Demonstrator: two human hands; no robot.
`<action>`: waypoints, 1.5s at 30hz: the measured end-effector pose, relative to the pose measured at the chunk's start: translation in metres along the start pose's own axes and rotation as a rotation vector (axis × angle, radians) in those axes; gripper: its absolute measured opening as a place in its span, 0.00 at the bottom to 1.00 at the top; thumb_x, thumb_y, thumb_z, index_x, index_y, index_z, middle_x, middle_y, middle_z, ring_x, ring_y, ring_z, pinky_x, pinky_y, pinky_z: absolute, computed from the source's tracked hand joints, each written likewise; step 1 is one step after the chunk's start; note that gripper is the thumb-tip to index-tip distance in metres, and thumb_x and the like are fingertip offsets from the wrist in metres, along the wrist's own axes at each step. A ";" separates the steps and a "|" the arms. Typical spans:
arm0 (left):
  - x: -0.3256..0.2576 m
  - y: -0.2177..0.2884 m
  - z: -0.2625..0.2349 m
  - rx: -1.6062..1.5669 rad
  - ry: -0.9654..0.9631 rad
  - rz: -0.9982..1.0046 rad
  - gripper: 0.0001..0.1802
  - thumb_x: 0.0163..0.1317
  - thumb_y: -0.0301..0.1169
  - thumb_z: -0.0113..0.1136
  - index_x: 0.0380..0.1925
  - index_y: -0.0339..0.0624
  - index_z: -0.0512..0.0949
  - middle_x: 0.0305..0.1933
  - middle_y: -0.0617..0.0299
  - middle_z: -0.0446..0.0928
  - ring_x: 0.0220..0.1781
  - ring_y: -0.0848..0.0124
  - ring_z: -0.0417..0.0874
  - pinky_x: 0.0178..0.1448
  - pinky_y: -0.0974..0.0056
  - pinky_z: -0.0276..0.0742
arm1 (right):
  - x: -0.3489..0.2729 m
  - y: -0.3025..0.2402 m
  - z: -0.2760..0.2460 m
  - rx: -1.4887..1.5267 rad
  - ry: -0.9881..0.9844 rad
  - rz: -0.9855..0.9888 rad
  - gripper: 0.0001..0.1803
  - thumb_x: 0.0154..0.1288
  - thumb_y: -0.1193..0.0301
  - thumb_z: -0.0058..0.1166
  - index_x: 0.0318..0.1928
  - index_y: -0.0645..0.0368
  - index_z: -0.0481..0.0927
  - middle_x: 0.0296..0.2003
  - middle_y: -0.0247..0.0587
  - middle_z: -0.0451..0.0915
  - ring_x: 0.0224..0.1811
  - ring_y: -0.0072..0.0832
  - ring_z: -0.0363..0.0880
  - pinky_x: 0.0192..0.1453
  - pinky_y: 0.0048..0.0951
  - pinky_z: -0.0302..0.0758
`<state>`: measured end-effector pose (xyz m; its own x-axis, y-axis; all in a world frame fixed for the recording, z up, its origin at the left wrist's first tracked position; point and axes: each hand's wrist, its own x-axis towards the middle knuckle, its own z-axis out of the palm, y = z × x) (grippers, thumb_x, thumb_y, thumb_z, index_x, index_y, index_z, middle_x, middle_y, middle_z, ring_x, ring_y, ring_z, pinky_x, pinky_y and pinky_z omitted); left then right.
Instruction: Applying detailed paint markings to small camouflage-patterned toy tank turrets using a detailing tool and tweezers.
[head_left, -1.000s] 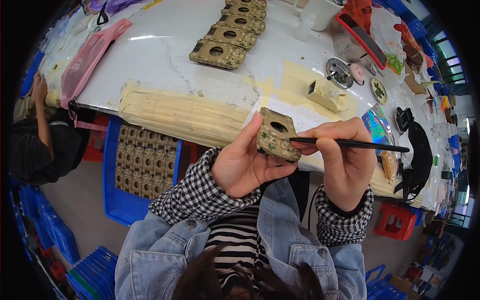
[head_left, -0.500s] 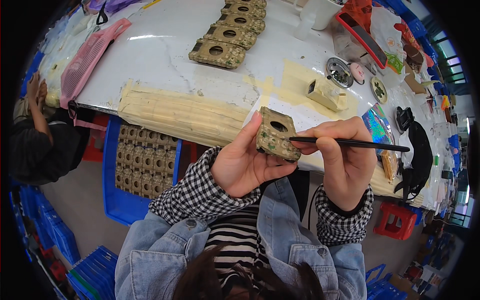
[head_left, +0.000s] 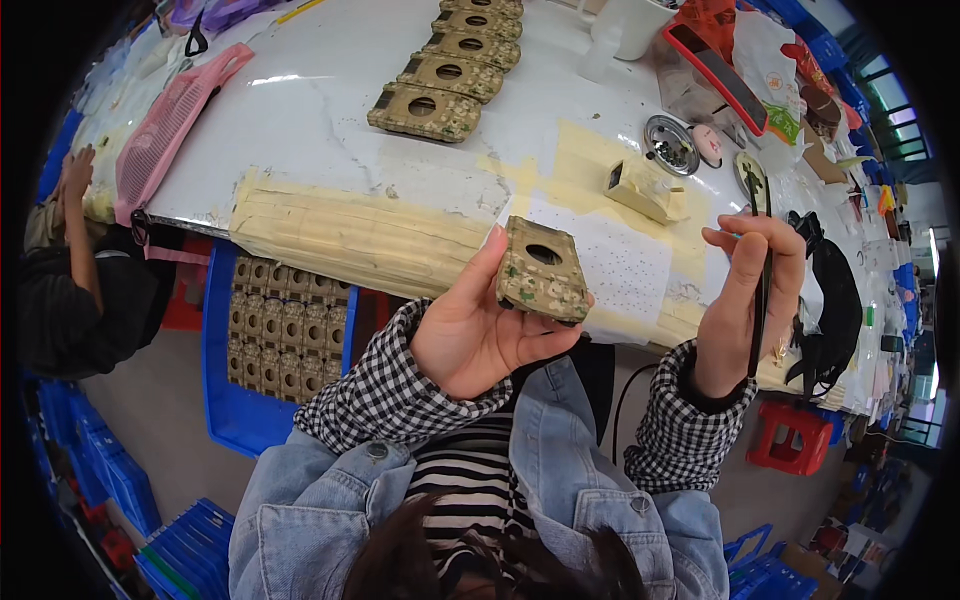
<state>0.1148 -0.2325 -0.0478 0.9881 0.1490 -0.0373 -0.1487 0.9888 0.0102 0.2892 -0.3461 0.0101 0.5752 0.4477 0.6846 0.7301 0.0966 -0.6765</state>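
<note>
In my left hand (head_left: 465, 345) is a camouflage-patterned toy tank hull (head_left: 528, 283), a flat tan, green and brown body with a round hole in its top. Thumb and fingers grip its left and lower edges, tilted toward me. My right hand (head_left: 742, 305), off to the right, pinches a slim black paintbrush (head_left: 760, 300). The brush stands nearly upright, its upper end over a small round dish (head_left: 742, 170) with dark green marks. Its bristles are too small to make out. More matching hulls (head_left: 425, 110) lie in an overlapping row on the table.
A blue crate (head_left: 235, 425) at lower left holds many similar hulls. A yellowish taped block (head_left: 640, 190), a round metal tin (head_left: 672, 143) and a red-framed phone (head_left: 715, 78) lie to the right. A pink basket (head_left: 180, 130) stands left, near another person's arms.
My right hand has pulled the brush away from the hull and moved right, turning it from level to nearly upright by the dish. My left hand still holds the hull, tilted slightly differently.
</note>
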 end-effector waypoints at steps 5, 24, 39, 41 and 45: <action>0.000 0.000 -0.003 -0.014 -0.013 0.012 0.36 0.70 0.53 0.26 0.66 0.34 0.47 0.50 0.38 0.71 0.50 0.56 0.79 0.55 0.61 0.80 | 0.012 0.025 0.001 -0.499 -0.044 -0.180 0.06 0.59 0.74 0.57 0.36 0.63 0.80 0.28 0.39 0.79 0.31 0.29 0.74 0.39 0.27 0.70; 0.003 -0.001 -0.003 -0.046 -0.023 0.021 0.36 0.70 0.53 0.26 0.65 0.33 0.48 0.52 0.37 0.69 0.51 0.55 0.78 0.53 0.59 0.81 | 0.008 0.014 0.004 -0.310 0.047 -0.172 0.03 0.58 0.80 0.56 0.34 0.64 0.78 0.28 0.40 0.78 0.32 0.27 0.74 0.37 0.24 0.69; 0.002 -0.003 0.000 0.077 0.049 -0.002 0.31 0.70 0.53 0.27 0.59 0.41 0.61 0.52 0.52 0.73 0.51 0.62 0.79 0.54 0.58 0.80 | -0.025 -0.025 0.029 0.381 -0.287 0.155 0.05 0.68 0.75 0.46 0.37 0.64 0.71 0.30 0.40 0.77 0.31 0.21 0.71 0.37 0.20 0.72; 0.002 -0.003 0.000 0.084 0.054 -0.006 0.31 0.70 0.53 0.28 0.59 0.41 0.61 0.52 0.52 0.73 0.50 0.62 0.79 0.54 0.58 0.80 | -0.025 -0.025 0.029 0.382 -0.287 0.158 0.04 0.67 0.75 0.46 0.37 0.65 0.71 0.30 0.41 0.77 0.31 0.21 0.71 0.36 0.20 0.73; 0.002 -0.003 0.000 0.088 0.065 -0.003 0.30 0.70 0.53 0.28 0.59 0.42 0.61 0.51 0.53 0.74 0.50 0.62 0.79 0.54 0.58 0.80 | -0.025 -0.023 0.027 0.341 -0.313 0.150 0.04 0.67 0.76 0.46 0.37 0.66 0.71 0.30 0.41 0.76 0.31 0.20 0.73 0.37 0.20 0.74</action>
<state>0.1170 -0.2349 -0.0482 0.9836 0.1489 -0.1020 -0.1390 0.9855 0.0976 0.2475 -0.3352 0.0011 0.4876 0.7199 0.4940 0.4549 0.2735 -0.8475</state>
